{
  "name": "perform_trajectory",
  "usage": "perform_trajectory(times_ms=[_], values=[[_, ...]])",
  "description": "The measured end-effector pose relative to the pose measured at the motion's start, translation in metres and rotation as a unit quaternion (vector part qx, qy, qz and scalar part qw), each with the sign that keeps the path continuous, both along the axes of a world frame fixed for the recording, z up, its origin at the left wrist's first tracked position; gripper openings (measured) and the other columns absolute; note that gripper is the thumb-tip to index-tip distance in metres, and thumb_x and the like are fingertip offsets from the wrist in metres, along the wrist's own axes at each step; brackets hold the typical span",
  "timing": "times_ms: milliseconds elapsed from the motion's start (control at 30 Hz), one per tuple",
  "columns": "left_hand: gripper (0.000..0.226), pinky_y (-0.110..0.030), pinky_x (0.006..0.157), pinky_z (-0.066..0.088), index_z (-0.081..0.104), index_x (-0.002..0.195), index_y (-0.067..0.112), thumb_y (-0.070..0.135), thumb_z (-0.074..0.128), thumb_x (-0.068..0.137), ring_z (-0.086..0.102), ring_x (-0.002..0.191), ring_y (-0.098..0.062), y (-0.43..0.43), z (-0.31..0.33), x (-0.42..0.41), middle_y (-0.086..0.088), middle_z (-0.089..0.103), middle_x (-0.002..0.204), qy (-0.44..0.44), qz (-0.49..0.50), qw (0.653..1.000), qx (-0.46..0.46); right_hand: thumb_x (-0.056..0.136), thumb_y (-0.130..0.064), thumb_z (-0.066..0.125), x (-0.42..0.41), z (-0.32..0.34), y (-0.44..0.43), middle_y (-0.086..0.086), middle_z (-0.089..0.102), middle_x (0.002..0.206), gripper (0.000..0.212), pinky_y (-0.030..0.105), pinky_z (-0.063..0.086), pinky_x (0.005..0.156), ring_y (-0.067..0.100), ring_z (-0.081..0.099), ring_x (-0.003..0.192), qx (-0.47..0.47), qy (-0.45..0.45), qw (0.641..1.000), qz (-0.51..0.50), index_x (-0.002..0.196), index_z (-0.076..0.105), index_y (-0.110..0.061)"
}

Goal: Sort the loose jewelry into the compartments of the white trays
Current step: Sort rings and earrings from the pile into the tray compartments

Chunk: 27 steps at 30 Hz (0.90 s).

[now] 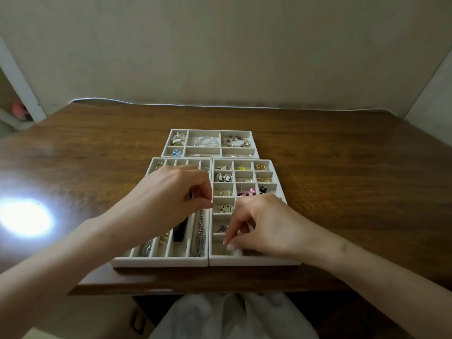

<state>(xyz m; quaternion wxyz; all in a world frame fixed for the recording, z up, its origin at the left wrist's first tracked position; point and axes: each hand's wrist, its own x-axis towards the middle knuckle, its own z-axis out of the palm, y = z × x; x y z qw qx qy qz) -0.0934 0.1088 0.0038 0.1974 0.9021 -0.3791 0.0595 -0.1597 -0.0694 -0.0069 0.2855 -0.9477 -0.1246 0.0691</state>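
Three white trays sit on a wooden table: two side by side at the near edge, one behind. Nearest, below both wrists, a white cloth covers the lap. The right hand is over the near end of the grid tray, fingers bunched and curled down, fingertips dipped into the nearest left compartment. A small pale piece lies just beneath them, too blurred to name; cannot tell whether it is gripped. One compartment beyond those fingertips lies a dark clip-like piece. The left hand hovers over the slotted tray, fingers curled, thumb and forefinger tips pressed together above the divide between the two near trays; cannot tell if anything is pinched. Under and nearer than that hand, the long slots hold a silver chain, a dark blue piece, a pearl-and-gold strand and a second chain. Just beyond the right knuckles are pink pieces and a black piece, then cameo earrings, then a yellow piece. Well past both hands, the far tray holds a starfish brooch, a clear bead bracelet, a mixed bead bracelet and a blue flower piece. Left of the left forearm, bright glare lies on the tabletop.
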Motion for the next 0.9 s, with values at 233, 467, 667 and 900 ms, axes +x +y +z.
perform_trajectory(times_ms=[233, 467, 667, 900], values=[[0.006, -0.013, 0.06, 0.04, 0.062, 0.079, 0.028, 0.032, 0.067, 0.08, 0.051, 0.068, -0.002, 0.003, -0.006, -0.002, 0.016, 0.055, 0.075, 0.015, 0.008, 1.0, -0.007, 0.081, -0.027, 0.071, 0.003, 0.001, 0.01, -0.014, 0.054, 0.076, 0.007, 0.01, 0.037, 0.058, 0.0, 0.046, 0.069, -0.095, 0.005, 0.995, 0.007, 0.086, 0.076, -0.026], [0.006, -0.012, 0.06, 0.04, 0.061, 0.08, 0.031, 0.033, 0.066, 0.08, 0.052, 0.069, -0.001, 0.004, -0.007, -0.003, 0.018, 0.054, 0.075, 0.026, 0.005, 1.0, -0.009, 0.077, -0.031, 0.076, 0.007, 0.013, 0.007, -0.017, 0.051, 0.071, 0.012, 0.013, 0.033, 0.06, -0.001, 0.048, 0.069, -0.062, 0.006, 0.998, -0.001, 0.088, 0.074, -0.026], [0.007, -0.013, 0.059, 0.038, 0.06, 0.079, 0.03, 0.034, 0.065, 0.08, 0.05, 0.067, -0.002, 0.002, -0.008, -0.002, 0.017, 0.053, 0.073, 0.02, 0.008, 1.0, -0.016, 0.076, -0.033, 0.076, 0.008, 0.009, 0.01, -0.015, 0.052, 0.072, 0.011, 0.016, 0.038, 0.062, 0.002, 0.049, 0.069, -0.09, 0.007, 0.996, 0.019, 0.085, 0.074, -0.027], [0.008, -0.018, 0.061, 0.043, 0.062, 0.08, 0.028, 0.035, 0.065, 0.08, 0.051, 0.067, -0.003, 0.003, -0.011, -0.002, 0.016, 0.054, 0.073, 0.019, 0.007, 1.0, -0.024, 0.082, -0.032, 0.069, 0.007, -0.001, 0.016, -0.018, 0.042, 0.07, 0.007, 0.011, 0.032, 0.06, 0.002, 0.042, 0.071, -0.132, -0.044, 0.99, 0.037, 0.085, 0.072, -0.028]])
